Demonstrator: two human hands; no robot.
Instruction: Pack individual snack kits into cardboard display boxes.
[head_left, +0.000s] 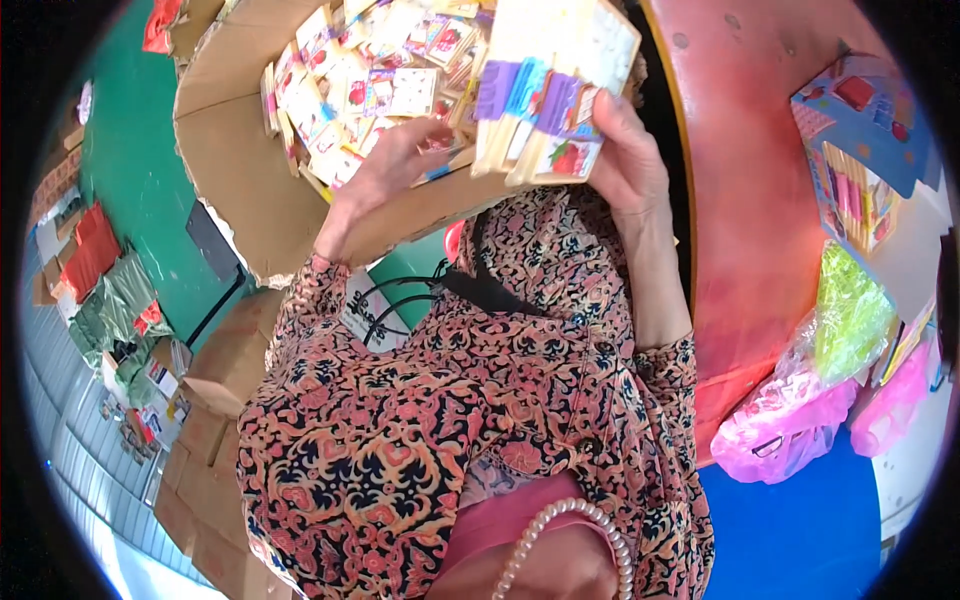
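Fanned in my right hand [632, 150] is a bunch of flat, pale-edged picture packs [565, 158] with purple and blue bands and a strawberry picture. The thumb presses on their right side, and the fingers behind are partly hidden. My left hand [400, 155] hovers over the near side of a big cardboard box [225, 145], left of the bunch. Its fingers are stretched toward the bunch, slightly blurred, with nothing visible in them. Many similar packs [400, 90] lie heaped in the box.
At the right is a red tabletop [740, 180] bearing a blue display box [855, 120] with more packs inside. Pink and green plastic bags [790, 430] sit at its near end. Brown cartons [225, 350] stand at the left on the green floor [135, 170].
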